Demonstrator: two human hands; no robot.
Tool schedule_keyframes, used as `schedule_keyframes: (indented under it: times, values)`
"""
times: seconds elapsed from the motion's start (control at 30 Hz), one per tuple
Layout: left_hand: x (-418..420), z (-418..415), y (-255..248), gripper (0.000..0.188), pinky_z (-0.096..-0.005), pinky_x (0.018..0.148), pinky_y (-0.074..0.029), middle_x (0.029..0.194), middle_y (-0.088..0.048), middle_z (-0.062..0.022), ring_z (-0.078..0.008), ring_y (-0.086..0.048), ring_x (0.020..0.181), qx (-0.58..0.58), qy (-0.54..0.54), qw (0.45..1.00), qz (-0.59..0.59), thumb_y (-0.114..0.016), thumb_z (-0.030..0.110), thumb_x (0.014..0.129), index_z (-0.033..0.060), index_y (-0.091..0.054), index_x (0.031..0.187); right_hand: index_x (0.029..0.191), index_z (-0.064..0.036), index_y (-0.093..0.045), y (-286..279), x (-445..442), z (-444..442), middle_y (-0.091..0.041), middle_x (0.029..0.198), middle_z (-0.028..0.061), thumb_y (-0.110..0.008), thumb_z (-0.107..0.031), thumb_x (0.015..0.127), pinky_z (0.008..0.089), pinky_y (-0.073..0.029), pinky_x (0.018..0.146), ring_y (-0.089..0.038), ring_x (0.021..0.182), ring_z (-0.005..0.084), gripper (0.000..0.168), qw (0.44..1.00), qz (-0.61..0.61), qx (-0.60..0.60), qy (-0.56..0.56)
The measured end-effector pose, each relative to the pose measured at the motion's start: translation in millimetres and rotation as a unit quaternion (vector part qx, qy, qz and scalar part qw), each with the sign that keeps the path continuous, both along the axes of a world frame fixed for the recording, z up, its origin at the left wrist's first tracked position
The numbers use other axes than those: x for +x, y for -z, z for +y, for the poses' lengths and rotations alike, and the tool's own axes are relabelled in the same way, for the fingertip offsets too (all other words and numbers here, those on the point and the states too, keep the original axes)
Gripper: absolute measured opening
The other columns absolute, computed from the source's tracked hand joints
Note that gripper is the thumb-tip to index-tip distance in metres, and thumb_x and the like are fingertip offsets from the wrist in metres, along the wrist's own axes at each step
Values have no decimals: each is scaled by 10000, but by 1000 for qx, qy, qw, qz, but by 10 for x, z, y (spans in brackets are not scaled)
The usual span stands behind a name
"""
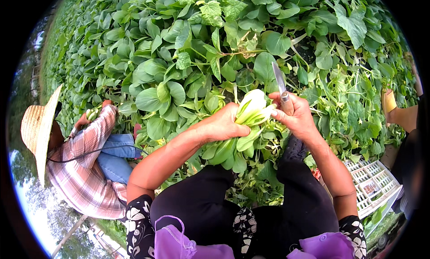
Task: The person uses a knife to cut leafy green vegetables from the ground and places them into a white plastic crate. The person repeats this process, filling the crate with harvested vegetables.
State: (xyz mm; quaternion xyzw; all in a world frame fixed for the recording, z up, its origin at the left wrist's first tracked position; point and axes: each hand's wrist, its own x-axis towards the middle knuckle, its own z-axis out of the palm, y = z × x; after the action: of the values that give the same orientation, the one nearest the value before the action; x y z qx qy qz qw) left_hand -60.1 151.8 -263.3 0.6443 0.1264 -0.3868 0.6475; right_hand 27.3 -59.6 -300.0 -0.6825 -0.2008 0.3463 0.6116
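My left hand (pixel 231 123) grips a head of bok choy (pixel 252 106) by its pale stalks. The white base points up and away from me, and its green leaves (pixel 228 153) hang down between my knees. In my right hand (pixel 294 114) is a small knife, its wooden handle (pixel 286 104) in the palm and its metal blade (pixel 278 77) pointing up, away from the plant. The thumb and fingertips of that hand touch an outer stalk at the right side of the head.
Growing bok choy (pixel 151 97) fills the bed ahead, with a broad-leaved vine (pixel 211 12) among it. Trimmed leaves (pixel 346 101) lie at right. A white plastic crate (pixel 373 185) stands by my right side. At left crouches a person in a straw hat (pixel 38 124), holding vegetables (pixel 92 114).
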Motion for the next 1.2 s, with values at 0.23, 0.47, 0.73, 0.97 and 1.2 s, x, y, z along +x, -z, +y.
schedule_keyframes:
  times: [0.23,0.47,0.73,0.97,1.2]
  values:
    - [-554,325,719,314,-417,793,-516,1074,-552,-280,-383,-626,876,437,305,846,-30,-635,80,658,-63,-603,936,931,-49,-559,964,-251,267,-618,739,181,-532,-301,878,480,-475,639,-601,706,386,258,891,-229,-273,-280]
    - [-865,310,870,519,-404,860,-493,1342,-303,-394,-409,-599,981,452,217,865,-20,-652,90,656,-67,-521,1133,926,-9,-567,1229,-245,765,-623,734,175,-515,-205,843,482,-494,604,-614,696,388,219,870,-274,-289,-291]
    - [-913,321,911,391,-400,865,-493,1379,-337,-319,-383,-598,1008,465,212,859,-27,-616,90,682,-56,-567,1041,955,14,-566,1423,-283,952,-637,829,172,-541,-148,796,438,-522,626,-638,740,346,227,830,-360,-278,-323]
    - [-864,312,783,490,-394,957,-427,1383,-393,-211,-378,-532,1107,420,155,894,-9,-642,80,661,-26,-555,1132,953,6,-588,1527,-365,1003,-641,905,180,-542,-99,778,411,-527,658,-645,795,338,210,806,-394,-297,-327]
    - [-945,180,541,536,-413,856,-475,1382,-395,-104,-351,-592,970,397,117,905,-95,-628,52,664,-8,-521,1185,776,-12,-607,1121,-10,480,-583,632,38,-742,-225,760,336,-443,522,-579,576,169,253,982,62,-173,-46]
